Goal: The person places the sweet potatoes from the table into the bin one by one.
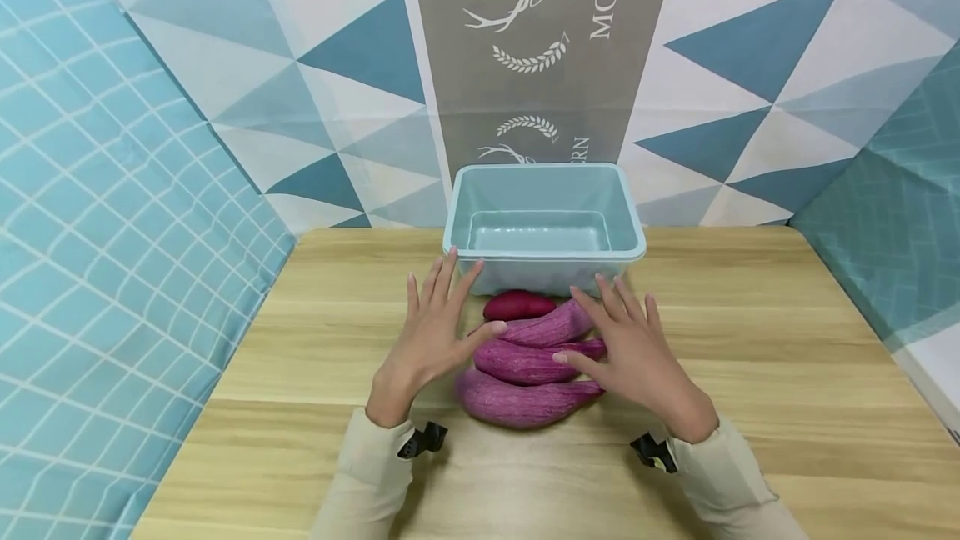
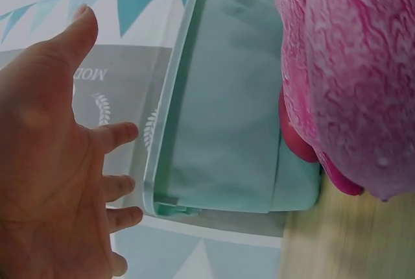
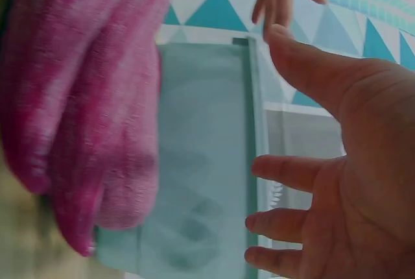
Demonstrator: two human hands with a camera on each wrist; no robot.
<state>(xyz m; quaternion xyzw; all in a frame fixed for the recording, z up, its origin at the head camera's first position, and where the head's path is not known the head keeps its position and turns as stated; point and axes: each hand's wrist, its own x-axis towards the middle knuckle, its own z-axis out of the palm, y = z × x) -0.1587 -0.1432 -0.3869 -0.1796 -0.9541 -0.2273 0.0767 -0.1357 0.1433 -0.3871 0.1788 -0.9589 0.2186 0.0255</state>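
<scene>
Three long, wrinkled purple vegetables that look like sweet potatoes lie side by side on the table: a front one [image 1: 517,404], a middle one [image 1: 517,362] and a back one [image 1: 551,327]. Behind them is a smaller, smooth dark red one [image 1: 517,305], close to the front of a pale blue-green plastic basin [image 1: 543,269]. My left hand [image 1: 431,336] spreads its fingers at their left, fingertips overlapping the basin's front rim in the head view. My right hand [image 1: 637,348] is spread at their right, overlapping the tapered ends. Neither hand holds anything; both palms show in the wrist views.
The basin stands at the back edge of the wood-grain table [image 1: 750,340], against a patterned backdrop [image 1: 360,65]. Blue tiled sheeting [image 1: 127,232] borders the left side. A black wrist-camera mount [image 1: 423,440] sits at each sleeve cuff.
</scene>
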